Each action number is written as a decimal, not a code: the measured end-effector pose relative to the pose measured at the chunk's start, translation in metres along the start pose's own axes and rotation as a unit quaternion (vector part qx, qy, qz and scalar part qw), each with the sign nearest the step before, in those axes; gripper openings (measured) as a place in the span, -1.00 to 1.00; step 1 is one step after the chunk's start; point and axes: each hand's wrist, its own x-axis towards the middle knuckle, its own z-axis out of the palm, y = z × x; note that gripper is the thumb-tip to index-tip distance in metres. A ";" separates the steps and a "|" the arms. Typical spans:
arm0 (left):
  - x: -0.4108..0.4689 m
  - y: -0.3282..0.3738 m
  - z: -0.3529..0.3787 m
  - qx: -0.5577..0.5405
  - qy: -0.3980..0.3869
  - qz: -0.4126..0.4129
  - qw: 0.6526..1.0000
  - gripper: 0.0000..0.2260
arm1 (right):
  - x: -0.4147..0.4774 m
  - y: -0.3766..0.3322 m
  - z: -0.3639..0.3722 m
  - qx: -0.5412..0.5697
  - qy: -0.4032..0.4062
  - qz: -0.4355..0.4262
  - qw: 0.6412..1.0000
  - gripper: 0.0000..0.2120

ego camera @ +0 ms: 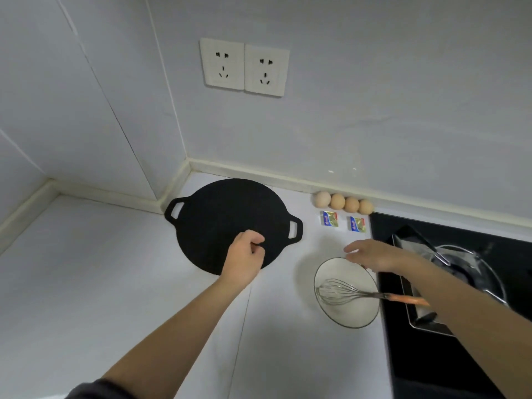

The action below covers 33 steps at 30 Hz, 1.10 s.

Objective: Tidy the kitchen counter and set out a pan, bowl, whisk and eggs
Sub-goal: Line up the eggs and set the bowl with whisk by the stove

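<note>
Now your empty, curled left hand (246,256) is hovering over the probably heavy pan (218,220), right hand (374,254) flat; grip its handles (294,229).

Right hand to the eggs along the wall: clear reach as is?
Probably yes. The right hand hovers, fingers straight, over the bowl, and only two flat packets lie between it and the eggs.

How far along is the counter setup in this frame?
Done: pan, four eggs along the wall, and whisk resting in the bowl are all out. In hand: left hand curled over the pan's near edge, right hand, fingers straight, over the bowl's far rim; contact unclear. Left: perhaps final nudges; two packets lie in front of the eggs.
</note>
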 end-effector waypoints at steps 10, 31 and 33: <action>-0.034 0.043 0.082 -0.023 -0.262 -0.132 0.956 -0.62 | -0.023 0.033 0.012 0.006 0.009 -0.027 1.000 -0.74; -0.010 0.069 0.104 0.057 -0.264 -0.161 0.949 -0.82 | 0.000 0.057 -0.004 0.093 -0.011 -0.064 0.994 -0.68; -0.007 0.071 0.104 0.070 -0.277 -0.178 0.942 -0.85 | 0.002 0.058 -0.007 0.111 -0.038 -0.057 0.991 -0.70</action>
